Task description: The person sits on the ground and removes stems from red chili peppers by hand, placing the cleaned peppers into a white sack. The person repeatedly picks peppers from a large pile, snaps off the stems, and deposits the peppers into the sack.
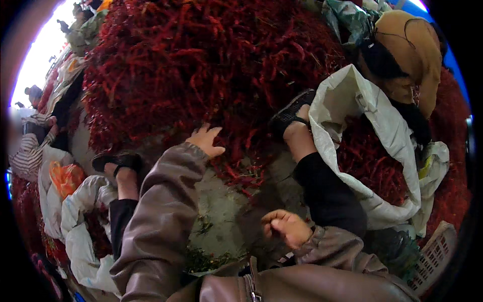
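A large heap of red chili peppers (211, 64) spreads in front of me on a grey floor. At its near edge my left hand (206, 141) is spread, palm down, with its fingertips over the peppers. I see nothing held in it. My right hand (288, 228) hovers closer to my body, above the floor, its fingers curled inward. Whether something small is inside those fingers is hidden. Loose chili peppers with stems (245, 175) lie between the two hands. To the right, a white woven sack (377, 117) stands with its mouth wide, partly filled with red peppers.
A second white woven sack (77, 241) with peppers sits by my left leg, near an orange plastic bag (66, 177). A person in a tan top (411, 49) bends beyond the right sack. Lower right stands a plastic crate (434, 256). A person in stripes (28, 151) is at left.
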A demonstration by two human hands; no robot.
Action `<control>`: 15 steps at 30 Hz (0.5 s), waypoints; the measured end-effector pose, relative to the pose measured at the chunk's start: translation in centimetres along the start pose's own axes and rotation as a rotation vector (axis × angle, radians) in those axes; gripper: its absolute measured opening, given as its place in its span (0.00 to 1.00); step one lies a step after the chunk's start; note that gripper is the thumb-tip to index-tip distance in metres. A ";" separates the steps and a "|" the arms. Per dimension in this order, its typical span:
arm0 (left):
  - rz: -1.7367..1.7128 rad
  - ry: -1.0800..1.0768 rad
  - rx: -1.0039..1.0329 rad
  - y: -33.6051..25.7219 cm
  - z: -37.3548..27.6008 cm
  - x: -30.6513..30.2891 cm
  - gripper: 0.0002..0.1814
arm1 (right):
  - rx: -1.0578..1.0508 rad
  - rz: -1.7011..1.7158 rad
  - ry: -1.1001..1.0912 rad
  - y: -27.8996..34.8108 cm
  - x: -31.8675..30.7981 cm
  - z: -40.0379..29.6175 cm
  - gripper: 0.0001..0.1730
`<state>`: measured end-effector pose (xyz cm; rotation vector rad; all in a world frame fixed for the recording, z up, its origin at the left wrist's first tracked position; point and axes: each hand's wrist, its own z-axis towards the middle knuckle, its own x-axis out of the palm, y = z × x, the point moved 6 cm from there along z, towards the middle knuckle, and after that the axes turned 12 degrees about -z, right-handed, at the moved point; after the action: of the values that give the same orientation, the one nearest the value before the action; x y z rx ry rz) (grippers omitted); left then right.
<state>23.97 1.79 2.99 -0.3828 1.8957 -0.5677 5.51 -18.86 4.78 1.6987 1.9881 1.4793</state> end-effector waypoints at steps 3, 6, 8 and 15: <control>0.041 0.096 -0.102 -1.1 2.5 2.8 0.34 | 0.034 0.021 0.089 0.6 0.9 -0.5 0.13; 0.157 0.082 -0.018 -1.9 1.8 5.8 0.31 | 0.020 0.054 0.133 1.0 1.2 -0.8 0.13; 0.210 0.047 0.104 -3.1 -1.1 6.9 0.27 | -0.004 0.036 0.157 1.2 1.4 -0.8 0.12; 0.320 0.024 0.338 -4.3 -12.1 10.0 0.22 | -0.019 -0.116 0.084 -1.2 1.0 0.4 0.10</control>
<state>8.98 -4.39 1.47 0.1455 1.7946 -0.6607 4.59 -17.67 4.17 1.5098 2.0679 1.5484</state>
